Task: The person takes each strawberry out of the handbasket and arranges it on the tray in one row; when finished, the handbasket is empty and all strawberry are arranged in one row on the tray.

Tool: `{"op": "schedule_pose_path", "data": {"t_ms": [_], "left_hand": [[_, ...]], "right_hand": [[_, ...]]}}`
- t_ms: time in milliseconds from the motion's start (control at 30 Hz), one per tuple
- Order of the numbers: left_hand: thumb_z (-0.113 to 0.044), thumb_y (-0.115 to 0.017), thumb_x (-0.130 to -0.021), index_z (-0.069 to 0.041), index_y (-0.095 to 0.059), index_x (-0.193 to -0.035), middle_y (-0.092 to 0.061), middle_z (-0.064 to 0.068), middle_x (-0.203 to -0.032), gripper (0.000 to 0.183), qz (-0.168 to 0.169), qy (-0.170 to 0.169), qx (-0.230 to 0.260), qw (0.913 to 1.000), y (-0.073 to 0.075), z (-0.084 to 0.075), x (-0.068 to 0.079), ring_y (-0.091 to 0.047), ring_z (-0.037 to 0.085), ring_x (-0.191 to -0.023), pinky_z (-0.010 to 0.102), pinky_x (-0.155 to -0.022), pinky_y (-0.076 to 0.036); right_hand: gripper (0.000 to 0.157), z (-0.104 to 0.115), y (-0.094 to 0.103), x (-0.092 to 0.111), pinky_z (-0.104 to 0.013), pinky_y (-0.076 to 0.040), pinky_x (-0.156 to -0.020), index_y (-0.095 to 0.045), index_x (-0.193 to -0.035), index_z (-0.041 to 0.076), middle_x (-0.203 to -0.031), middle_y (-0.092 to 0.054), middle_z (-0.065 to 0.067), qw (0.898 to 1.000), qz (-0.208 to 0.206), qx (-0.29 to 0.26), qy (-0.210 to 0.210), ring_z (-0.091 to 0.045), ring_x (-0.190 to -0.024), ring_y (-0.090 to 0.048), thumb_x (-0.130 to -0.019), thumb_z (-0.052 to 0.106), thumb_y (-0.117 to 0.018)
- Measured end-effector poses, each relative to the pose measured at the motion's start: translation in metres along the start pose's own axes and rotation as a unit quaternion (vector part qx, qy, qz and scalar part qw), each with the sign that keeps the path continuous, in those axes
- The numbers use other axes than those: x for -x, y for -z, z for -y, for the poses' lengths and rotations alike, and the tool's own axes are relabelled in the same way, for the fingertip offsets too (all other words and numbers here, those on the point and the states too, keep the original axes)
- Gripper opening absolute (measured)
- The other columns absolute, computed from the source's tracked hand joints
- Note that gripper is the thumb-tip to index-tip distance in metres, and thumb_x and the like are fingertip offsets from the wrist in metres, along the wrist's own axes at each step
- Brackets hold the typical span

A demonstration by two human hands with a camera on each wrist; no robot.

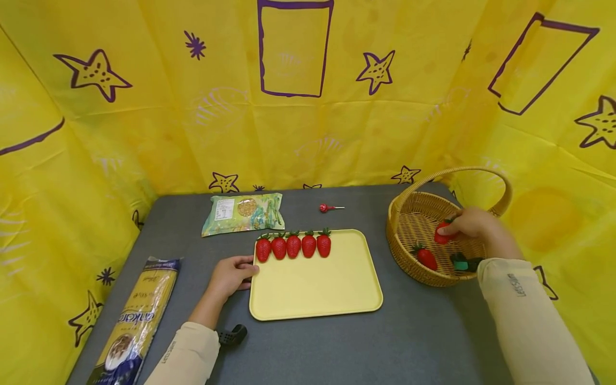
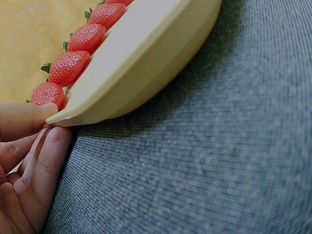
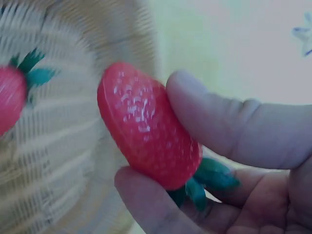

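Note:
My left hand [image 1: 232, 277] pinches the left rim of a pale yellow tray [image 1: 313, 289], thumb on top and fingers beneath, as the left wrist view shows. Along the tray's far edge lies a row of several red strawberries [image 1: 293, 246] with green leaves. Over the wicker basket [image 1: 395, 243] at the right, my right hand [image 1: 474, 224] holds a strawberry [image 3: 146, 126] between thumb and fingers. Another strawberry [image 1: 426, 259] lies in the basket at its left side. A dark green item [image 1: 464, 262] sits near the basket's front, partly covered by the sleeve.
Behind the tray lie a green patterned food packet [image 1: 245, 213] and a red lollipop [image 1: 324, 208]. A long pasta packet [image 1: 137, 321] is at the left. The basket's tall handle [image 1: 505, 187] arches beside my right hand. Yellow cloth [image 1: 289, 139] walls the grey table.

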State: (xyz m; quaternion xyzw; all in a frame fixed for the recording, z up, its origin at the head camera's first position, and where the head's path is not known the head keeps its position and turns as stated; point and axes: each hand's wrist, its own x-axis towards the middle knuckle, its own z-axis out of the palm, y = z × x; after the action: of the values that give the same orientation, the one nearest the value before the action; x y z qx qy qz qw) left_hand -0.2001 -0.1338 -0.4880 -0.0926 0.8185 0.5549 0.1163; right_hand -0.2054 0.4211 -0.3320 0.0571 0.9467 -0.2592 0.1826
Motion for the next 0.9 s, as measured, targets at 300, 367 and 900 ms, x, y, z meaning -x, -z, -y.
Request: {"op": "schedule_pose_path", "data": {"t_ms": [300, 367, 900], "left_hand": [[-0.015, -0.075, -0.088, 0.000, -0.063, -0.128, -0.066, 0.014, -0.099, 0.045, 0.000, 0.000, 0.003, 1.0000, 0.000, 0.001, -0.001, -0.068, 0.018, -0.078, 0.033, -0.063, -0.060], [-0.015, -0.076, -0.088, -0.001, -0.063, -0.127, -0.066, 0.014, -0.099, 0.044, -0.001, 0.002, 0.004, 1.0000, 0.000, 0.001, -0.001, -0.068, 0.018, -0.077, 0.033, -0.063, -0.060], [-0.016, -0.076, -0.087, -0.001, -0.064, -0.127, -0.067, 0.014, -0.100, 0.045, -0.009, 0.003, 0.006, 0.9999, -0.002, 0.000, 0.001, -0.068, 0.019, -0.078, 0.033, -0.063, -0.060]], "right_hand": [[0.058, 0.055, -0.001, 0.032, -0.033, -0.049, -0.083, -0.060, -0.130, 0.002, -0.108, -0.064, -0.009, 0.993, 0.036, -0.044, 0.106, -0.027, -0.101, -0.055, -0.087, 0.039, -0.074], [0.055, 0.069, -0.005, 0.036, -0.034, -0.048, -0.083, -0.062, -0.129, 0.007, -0.110, -0.064, -0.008, 0.990, 0.039, -0.047, 0.128, -0.027, -0.102, -0.054, -0.086, 0.039, -0.075], [0.043, 0.142, -0.118, -0.051, -0.038, -0.057, -0.076, -0.064, -0.125, 0.001, -0.106, -0.066, -0.013, 0.988, 0.062, -0.103, 0.098, -0.023, -0.082, -0.064, -0.086, 0.012, -0.077]]}}
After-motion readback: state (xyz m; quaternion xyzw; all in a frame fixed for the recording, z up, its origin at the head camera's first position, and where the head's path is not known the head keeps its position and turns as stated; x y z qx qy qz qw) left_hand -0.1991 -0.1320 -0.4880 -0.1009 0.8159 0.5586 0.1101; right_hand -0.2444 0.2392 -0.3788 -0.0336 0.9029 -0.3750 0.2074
